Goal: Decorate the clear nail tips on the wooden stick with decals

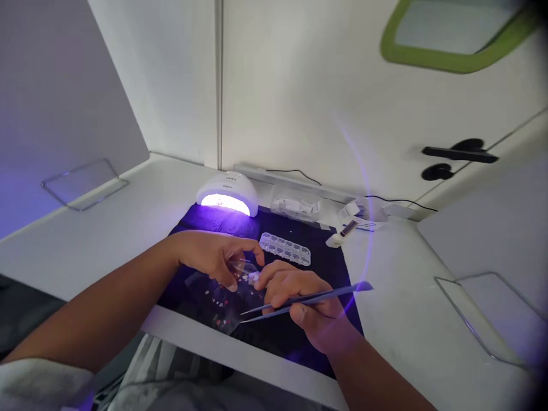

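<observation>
My left hand curls its thumb and fingers about a clear plastic piece, with small pale charms beside it; whether this is a bag or a lid I cannot tell. In my right hand is a pair of blue-grey tweezers, tips pointing left and slightly apart. Its fingers reach the small charms close to my left fingertips. Below the hands, a clear sheet or bag with tiny red and white charms rests on the black cloth. The tweezer tips hover near its right edge.
A white nail lamp, glowing violet, stands at the back left. Behind my hands lies a clear compartment case. A clear bag of white pieces and a small bottle with a dark cap are near the wall.
</observation>
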Action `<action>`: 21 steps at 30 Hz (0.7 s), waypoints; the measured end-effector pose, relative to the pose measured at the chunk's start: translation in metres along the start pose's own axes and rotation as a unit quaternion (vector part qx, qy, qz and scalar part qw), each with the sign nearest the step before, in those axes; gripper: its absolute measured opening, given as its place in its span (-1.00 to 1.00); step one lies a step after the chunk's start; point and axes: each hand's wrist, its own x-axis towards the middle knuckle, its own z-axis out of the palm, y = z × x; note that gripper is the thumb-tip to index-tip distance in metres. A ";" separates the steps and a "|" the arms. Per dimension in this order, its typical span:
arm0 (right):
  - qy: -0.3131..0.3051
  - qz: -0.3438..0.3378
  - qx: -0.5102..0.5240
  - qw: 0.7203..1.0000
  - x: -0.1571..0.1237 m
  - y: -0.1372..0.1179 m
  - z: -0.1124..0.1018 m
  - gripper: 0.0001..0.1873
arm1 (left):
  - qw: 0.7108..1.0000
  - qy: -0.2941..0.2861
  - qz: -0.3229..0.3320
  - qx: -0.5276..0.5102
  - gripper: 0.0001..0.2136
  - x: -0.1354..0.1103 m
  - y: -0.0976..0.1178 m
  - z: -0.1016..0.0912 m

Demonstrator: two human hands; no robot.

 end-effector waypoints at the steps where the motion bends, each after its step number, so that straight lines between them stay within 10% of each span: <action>1: -0.004 0.002 0.002 1.000 -0.002 0.002 0.001 -0.79 | 1.000 -0.007 -0.003 0.007 -0.51 0.001 -0.002 0.000; 10: 0.078 0.009 0.000 0.997 -0.014 0.011 0.003 -0.79 | 0.978 0.115 0.082 0.155 -0.32 0.001 -0.007 0.003; 21: 0.130 -0.017 -0.009 0.991 -0.018 0.003 0.006 -0.79 | 0.914 0.171 0.260 0.262 -0.55 0.001 -0.006 0.012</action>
